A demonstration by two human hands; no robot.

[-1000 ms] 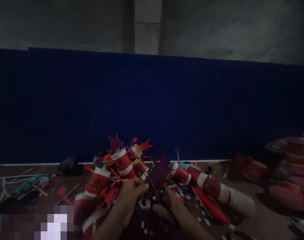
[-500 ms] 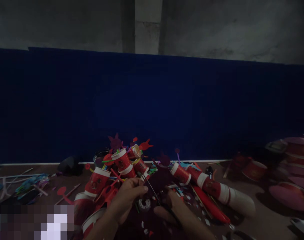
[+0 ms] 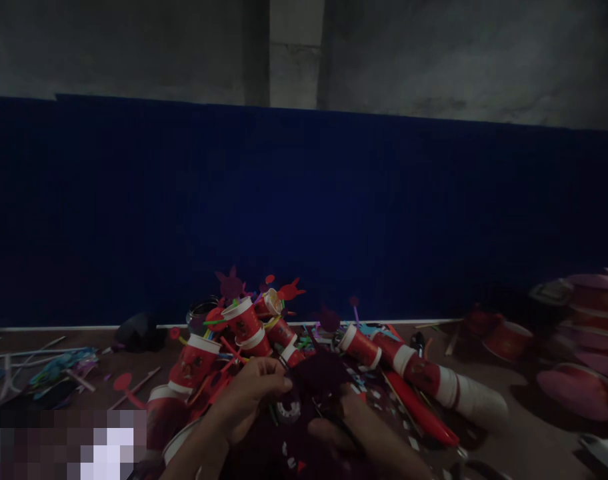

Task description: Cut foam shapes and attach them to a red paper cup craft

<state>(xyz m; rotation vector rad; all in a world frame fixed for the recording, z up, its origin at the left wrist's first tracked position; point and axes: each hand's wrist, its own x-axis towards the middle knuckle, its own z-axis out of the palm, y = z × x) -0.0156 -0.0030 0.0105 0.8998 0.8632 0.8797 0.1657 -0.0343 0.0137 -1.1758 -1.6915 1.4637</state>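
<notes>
Far L: blue scraps (image 3: pixel 61 369) & straws (image 3: pixel 81 380), loose on the brown tabletop (image 3: pixel 529 443).
Cups L: red paper cups (image 3: pixel 191 363), some tilted, w/ cut-outs (image 3: pixel 291 291) poking up.
L side grip: left hand (image 3: pixel 254 399) pinching, seemingly on the sheet's left edge, as far as I can tell.
Below: white ring (image 3: pixel 289 408), just beside that hand.
Work: dark purple sheet (image 3: pixel 324 372), btwn both hands; I'd guess v. light, thin, floppy, creases easily, not slippery; best pinched flat by an edge.
R side grip: right hand (image 3: pixel 347 417) curled, prob round dark scissors (image 3: pixel 351 437); blades too dim for me.
Cups R: lying cup stack (image 3: pixel 427 375), red tube (image 3: pixel 424 410) alongside.
Far R: pink discs (image 3: pixel 574 395), blurred.
</notes>
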